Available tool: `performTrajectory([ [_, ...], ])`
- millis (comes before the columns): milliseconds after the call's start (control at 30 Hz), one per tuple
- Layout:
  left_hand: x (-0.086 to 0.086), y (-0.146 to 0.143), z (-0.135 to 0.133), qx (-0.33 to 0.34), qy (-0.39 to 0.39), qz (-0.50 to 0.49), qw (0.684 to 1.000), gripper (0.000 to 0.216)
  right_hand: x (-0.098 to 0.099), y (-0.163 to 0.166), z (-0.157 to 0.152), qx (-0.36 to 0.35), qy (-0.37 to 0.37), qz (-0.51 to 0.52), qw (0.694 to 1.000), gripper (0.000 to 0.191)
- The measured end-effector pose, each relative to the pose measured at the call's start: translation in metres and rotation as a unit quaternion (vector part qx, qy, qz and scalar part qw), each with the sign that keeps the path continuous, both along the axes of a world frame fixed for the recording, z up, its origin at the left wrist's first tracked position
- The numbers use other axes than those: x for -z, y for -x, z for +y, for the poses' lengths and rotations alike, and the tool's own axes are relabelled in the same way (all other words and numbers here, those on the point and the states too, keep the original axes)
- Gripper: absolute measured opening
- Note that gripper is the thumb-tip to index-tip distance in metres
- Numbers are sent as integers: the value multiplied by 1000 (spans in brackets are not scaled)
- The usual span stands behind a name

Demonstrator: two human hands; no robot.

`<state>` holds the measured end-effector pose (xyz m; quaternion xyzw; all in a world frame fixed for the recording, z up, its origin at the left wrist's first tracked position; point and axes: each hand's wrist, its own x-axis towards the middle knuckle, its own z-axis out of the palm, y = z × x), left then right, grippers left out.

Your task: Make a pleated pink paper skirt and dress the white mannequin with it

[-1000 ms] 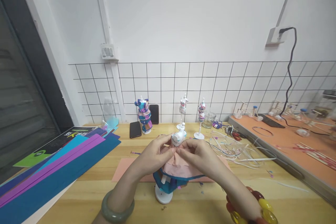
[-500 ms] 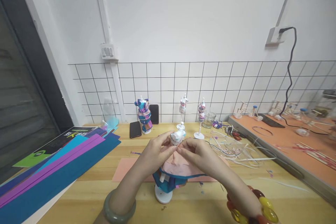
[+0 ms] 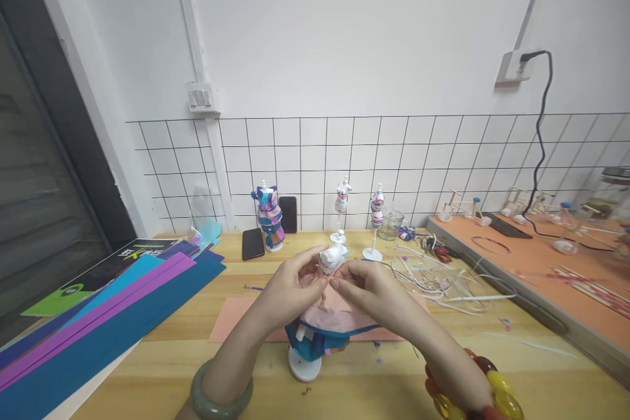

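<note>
In front of me a small white dress form (image 3: pixel 331 258) tilts on a round white base (image 3: pixel 304 367). A pink paper skirt (image 3: pixel 339 312) with a blue edge hangs around its waist, over teal and blue paper layers (image 3: pixel 310 344). My left hand (image 3: pixel 296 283) is closed at the left of the waist, thumb and fingers pinching the gathered pink skirt. From the right, my right hand (image 3: pixel 367 287) pinches the same gathers, its thumb close to the left thumb. The fingertips behind the form are hidden.
Behind stand a dress form in purple and blue paper (image 3: pixel 270 216) and two white ones (image 3: pixel 343 200) (image 3: pixel 377 210). Phones (image 3: pixel 252 244) lie nearby. Coloured paper sheets (image 3: pixel 113 315) cover the left; tangled white strips (image 3: pixel 443 279) and a glass cup (image 3: pixel 390 224) are on the right.
Both hands keep their pinch at the skirt's waist, with the thumbs shifted slightly. The form and skirt have barely moved; the whole view has shifted a little.
</note>
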<state>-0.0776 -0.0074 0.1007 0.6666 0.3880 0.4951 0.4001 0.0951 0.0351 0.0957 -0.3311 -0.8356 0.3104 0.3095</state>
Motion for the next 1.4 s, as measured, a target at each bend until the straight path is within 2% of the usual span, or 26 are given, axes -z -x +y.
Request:
performTrajectory([
  [267,1,0,2,5,-8,-22,1000,42,-5,-3,-4,14,12,-12,1000,25],
  [433,-1,-1,2,-6,-16,-9,1000,45,-9,-3,-8,-42,57,14,997,22],
  [567,-1,-1,2,-5,-14,-5,1000,44,-9,-3,-7,-55,63,22,996,19],
  [1133,-3,-1,-1,14,-26,2,1000,48,0,-1,1,20,19,8,1000,21],
  [1400,-3,0,-1,19,-29,0,999,48,2,1,1,35,32,12,999,22],
])
